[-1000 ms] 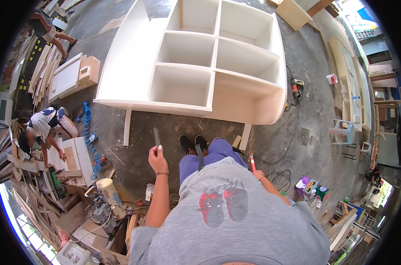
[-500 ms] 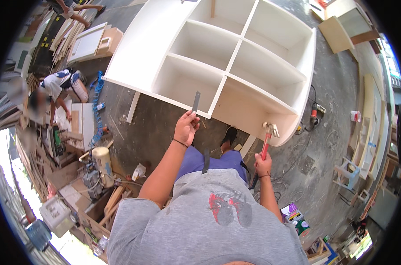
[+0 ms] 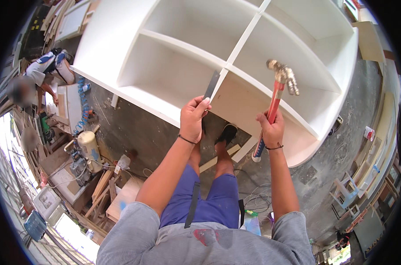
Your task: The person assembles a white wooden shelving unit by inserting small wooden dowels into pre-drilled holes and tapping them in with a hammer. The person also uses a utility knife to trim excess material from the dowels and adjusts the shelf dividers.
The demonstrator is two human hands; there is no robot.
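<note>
My left hand [image 3: 194,118] pinches the lower end of a flat, dark grey metal strip [image 3: 212,85], which points up and slightly right in front of the white cabinet [image 3: 147,98]. In my right hand [image 3: 271,128] is a claw hammer [image 3: 275,102] with a red handle and a worn metal head, gripped around the middle of the handle, head up. The cabinet has several open compartments and lies just beyond both hands. One compartment near the middle shows bare, cream-coloured wood [image 3: 238,95]. The hammer head overlaps the cabinet in view; neither tool plainly touches it.
On the left a co-worker [image 3: 43,73] bends over boards near a blue coiled hose [image 3: 82,106]. A cream tank compressor [image 3: 89,145] stands among wood scraps. Loose cables [image 3: 258,194] lie on the floor to the right of my legs, and a light-blue stool [image 3: 345,189] stands farther right.
The cabinet looks larger and closer. My right hand has come up with the hammer, now in front of the cabinet. My left hand, still holding the strip, is slightly farther right and tilts it more.
</note>
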